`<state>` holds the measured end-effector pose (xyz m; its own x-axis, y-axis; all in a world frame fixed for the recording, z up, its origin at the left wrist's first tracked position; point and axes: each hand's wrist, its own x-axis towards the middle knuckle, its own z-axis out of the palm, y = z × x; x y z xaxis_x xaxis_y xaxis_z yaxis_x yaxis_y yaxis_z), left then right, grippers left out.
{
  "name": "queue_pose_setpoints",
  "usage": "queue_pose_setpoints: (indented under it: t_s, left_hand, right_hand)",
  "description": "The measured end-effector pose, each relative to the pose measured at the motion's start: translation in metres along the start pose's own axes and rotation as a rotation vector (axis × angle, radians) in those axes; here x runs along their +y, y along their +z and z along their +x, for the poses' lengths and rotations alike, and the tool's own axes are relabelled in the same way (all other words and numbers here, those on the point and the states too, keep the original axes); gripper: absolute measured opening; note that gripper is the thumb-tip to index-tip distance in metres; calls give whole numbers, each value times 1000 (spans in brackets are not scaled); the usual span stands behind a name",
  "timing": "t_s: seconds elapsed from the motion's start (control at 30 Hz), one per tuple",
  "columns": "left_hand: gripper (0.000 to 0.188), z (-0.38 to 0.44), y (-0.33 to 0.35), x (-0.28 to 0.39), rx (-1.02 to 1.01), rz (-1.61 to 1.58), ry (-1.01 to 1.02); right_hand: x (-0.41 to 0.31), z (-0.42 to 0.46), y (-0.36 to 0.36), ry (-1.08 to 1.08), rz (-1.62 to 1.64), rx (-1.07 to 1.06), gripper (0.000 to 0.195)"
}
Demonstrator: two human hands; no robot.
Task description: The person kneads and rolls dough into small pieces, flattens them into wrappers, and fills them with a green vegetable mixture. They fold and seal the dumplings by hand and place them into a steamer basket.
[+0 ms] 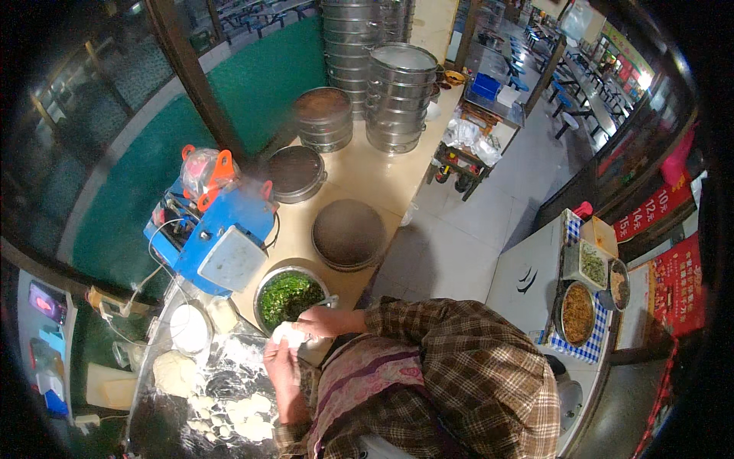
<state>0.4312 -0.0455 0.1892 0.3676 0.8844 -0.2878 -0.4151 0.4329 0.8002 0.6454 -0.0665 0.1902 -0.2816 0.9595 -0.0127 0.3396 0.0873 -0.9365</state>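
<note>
Both of my hands meet around a small piece of white dough (288, 334) at the near edge of a metal bowl. My left hand (281, 362) supports it from below, and my right hand (319, 322) has its fingers on the dough's right side. Chopped green filling (287, 295) lies in the metal bowl (262, 279), where a utensil rests at the right rim. Flattened dough rounds and small dough pieces (252, 410) lie on the floured worktop (155, 421), beside a large dough lump (175, 373). A round container of white flour (188, 328) stands behind that lump.
A blue machine (192, 258) stands left of the bowl. Beyond it are a round steamer tray (348, 234), a lidded steamer (296, 175) and tall steamer stacks (399, 97). Food containers, including a bowl of brown filling (577, 314), stand on the right counter.
</note>
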Motion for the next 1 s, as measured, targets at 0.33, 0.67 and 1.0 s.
queue_pose_setpoints:
  t_s: [0.33,0.67,1.0]
  left_hand:
    - [24,-11,11,-24,-146,432,-101]
    - [19,-11,11,-34,-49,472,81]
    - [19,-22,14,-35,-12,383,-2]
  right_hand:
    - [6,-15,-6,2,-142,142,37]
    - [30,-20,7,-63,-177,47,37]
    - [9,-20,4,-65,-245,148,35]
